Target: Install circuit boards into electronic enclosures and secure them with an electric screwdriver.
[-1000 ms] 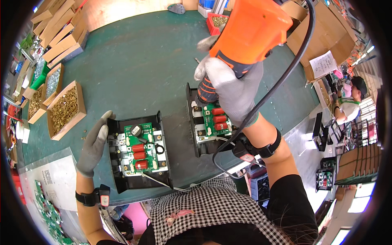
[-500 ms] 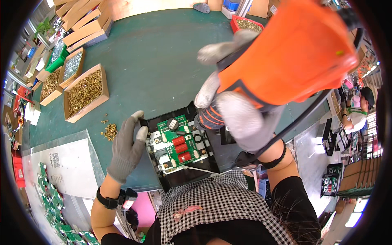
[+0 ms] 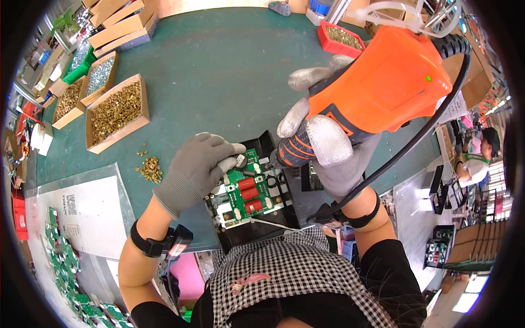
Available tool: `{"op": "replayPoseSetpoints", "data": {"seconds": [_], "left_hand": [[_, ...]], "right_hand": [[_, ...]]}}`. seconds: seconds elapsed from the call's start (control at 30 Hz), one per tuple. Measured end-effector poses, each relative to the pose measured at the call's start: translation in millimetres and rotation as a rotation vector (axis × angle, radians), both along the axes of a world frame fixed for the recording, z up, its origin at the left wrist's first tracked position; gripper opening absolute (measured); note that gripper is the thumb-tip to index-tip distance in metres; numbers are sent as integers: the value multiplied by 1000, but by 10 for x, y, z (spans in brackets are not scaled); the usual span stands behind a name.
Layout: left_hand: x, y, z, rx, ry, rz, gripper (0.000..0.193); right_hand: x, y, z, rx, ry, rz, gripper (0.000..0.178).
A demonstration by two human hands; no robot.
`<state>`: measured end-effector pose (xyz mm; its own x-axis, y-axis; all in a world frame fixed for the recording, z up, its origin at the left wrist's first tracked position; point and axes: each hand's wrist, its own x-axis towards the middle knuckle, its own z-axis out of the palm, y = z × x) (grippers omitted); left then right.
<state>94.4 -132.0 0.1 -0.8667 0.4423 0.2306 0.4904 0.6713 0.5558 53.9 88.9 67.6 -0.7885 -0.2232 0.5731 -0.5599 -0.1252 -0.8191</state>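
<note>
My right hand (image 3: 336,150), in a pale grey glove, is wrapped round an orange corded power screwdriver (image 3: 383,82). Its black-and-orange ringed nose (image 3: 295,147) points down-left, with the tip at the right side of a green circuit board (image 3: 236,191). That board, carrying several red cylindrical parts (image 3: 249,194), sits in a black metal housing (image 3: 281,218) in front of me. At the board's far end, the gloved fingers of my left hand (image 3: 202,169) are closed about a black round component (image 3: 240,160), partly covering it.
A small pile of brass screws (image 3: 150,169) lies left of the housing. Beyond are cardboard boxes of brass screws (image 3: 116,115) and silver hardware (image 3: 99,76). A red tray (image 3: 340,38) stands far right. Green boards (image 3: 63,251) lie at left; a co-worker (image 3: 478,161) sits at right.
My left hand has moved from the housing's left edge onto the round component. The screwdriver, in my right hand, has drawn lower and farther from the camera, its tip still by the board's right side.
</note>
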Motion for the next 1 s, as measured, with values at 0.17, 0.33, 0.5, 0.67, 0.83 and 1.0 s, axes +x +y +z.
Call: {"op": "replayPoseSetpoints", "data": {"seconds": [0.17,0.33,0.5,0.67,0.83,1.0], "left_hand": [[-44,8,-5,32,-45,-19,25],[-14,36,49,40,-48,26,24],[5,11,-38,80,-53,40,24],[46,-106,72,165,-69,4,23],[-105,-195,-272,268,-316,87,28],[-118,-200,-286,348,-108,6,33]], "right_hand": [[-11,-18,-59,140,223,37,57],[70,9,1,177,60,-39,55],[93,-91,116,80,60,11,53],[224,-404,168,-72,-126,351,54],[122,-625,16,21,138,375,65],[72,-679,-86,-28,104,391,61]]}}
